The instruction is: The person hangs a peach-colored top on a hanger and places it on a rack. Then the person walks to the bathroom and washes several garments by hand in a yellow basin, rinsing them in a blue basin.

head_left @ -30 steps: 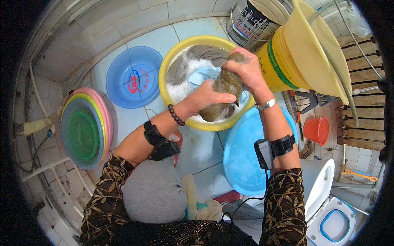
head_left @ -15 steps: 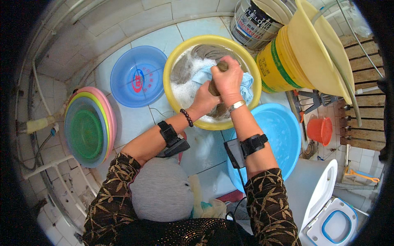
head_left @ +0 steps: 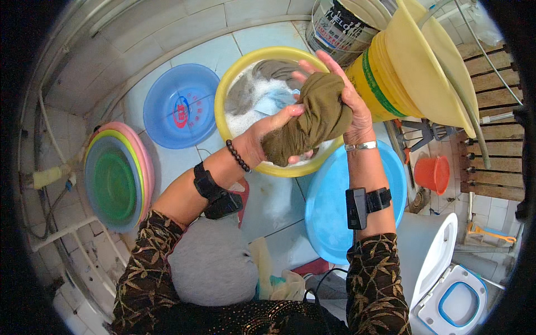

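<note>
Between my two hands is a bunched, wet-looking olive-brown cloth [head_left: 312, 117], raised above the right side of a yellow basin [head_left: 220, 114]. My left hand [head_left: 271, 127] grips its lower left end, thumb over the top and fingers under it. Against its right side presses my right hand [head_left: 356, 109], with some fingers stretched upward past the cloth. Inside the basin are white suds [head_left: 243, 120], a light blue cloth [head_left: 276, 100] and a greyish cloth [head_left: 276, 70]. The cloth and hands hide part of the basin's contents.
To the left are a blue basin [head_left: 156, 125] and stacked coloured basins [head_left: 148, 167]. A light blue tub [head_left: 318, 223] stands by my right forearm. Beyond are a labelled bucket [head_left: 340, 30], a yellow bucket [head_left: 363, 84], a red bucket [head_left: 431, 174] and a toilet seat [head_left: 430, 312].
The olive-brown cloth, earlier squeezed tightly between both fists over the basin, is now raised, looser and farther right. My right hand's fingers have spread, and my hands are farther apart.
</note>
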The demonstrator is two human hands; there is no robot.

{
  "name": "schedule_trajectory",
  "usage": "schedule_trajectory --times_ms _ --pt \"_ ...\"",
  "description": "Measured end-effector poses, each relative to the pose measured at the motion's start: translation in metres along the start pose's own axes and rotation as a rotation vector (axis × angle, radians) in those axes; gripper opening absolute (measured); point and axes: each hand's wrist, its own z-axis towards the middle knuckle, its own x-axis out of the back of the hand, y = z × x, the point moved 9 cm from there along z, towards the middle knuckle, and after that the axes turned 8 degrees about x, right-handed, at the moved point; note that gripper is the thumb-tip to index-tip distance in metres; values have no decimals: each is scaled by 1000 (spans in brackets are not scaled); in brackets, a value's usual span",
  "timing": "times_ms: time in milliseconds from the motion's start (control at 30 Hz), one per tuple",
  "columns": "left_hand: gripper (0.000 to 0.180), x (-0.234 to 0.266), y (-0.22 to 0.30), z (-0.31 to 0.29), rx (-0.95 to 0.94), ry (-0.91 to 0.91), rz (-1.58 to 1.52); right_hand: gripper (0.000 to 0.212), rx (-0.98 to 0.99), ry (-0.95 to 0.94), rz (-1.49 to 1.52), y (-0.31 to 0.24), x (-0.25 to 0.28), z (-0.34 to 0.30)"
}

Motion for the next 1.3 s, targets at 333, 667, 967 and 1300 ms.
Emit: schedule_trajectory --times_ms 333,667,967,1300 --pt "56 14 22 -4 -209 377 655 15 19 126 -1133 2 11 12" --pt "56 91 31 -6 -488 857 1181 18 20 98 -1771 72 2 16" --pt "61 137 35 -20 -104 1196 1601 15 73 394 -1636 94 21 0" --pt "77 -22 79 -54 -331 853 1459 75 38 522 -480 20 16 -69"
